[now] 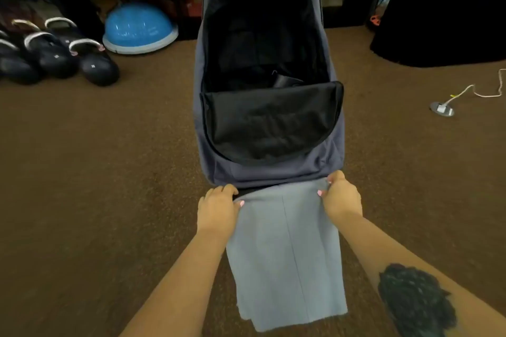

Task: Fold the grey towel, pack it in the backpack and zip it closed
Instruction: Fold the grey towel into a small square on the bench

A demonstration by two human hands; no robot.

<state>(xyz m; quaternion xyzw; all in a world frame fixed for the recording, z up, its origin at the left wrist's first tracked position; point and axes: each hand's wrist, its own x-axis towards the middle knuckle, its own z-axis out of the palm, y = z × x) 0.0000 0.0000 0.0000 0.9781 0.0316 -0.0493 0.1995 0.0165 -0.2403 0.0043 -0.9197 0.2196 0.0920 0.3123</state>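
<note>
Head view, forward-down, near the hands (279,203)

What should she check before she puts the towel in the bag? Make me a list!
1. Backpack open: ok, its black flap is folded down and the inside shows.
2. Grey towel folded: ok so far, layered in a long strip; it may need another fold.
3. Left hand gripping a top corner: ok.
4. Right hand gripping the other top corner: ok.
5. Room inside the bag: cannot tell, it is dark in there and something black lies at the bottom.
6. Zipper free to close: cannot tell, no slider shows.
</note>
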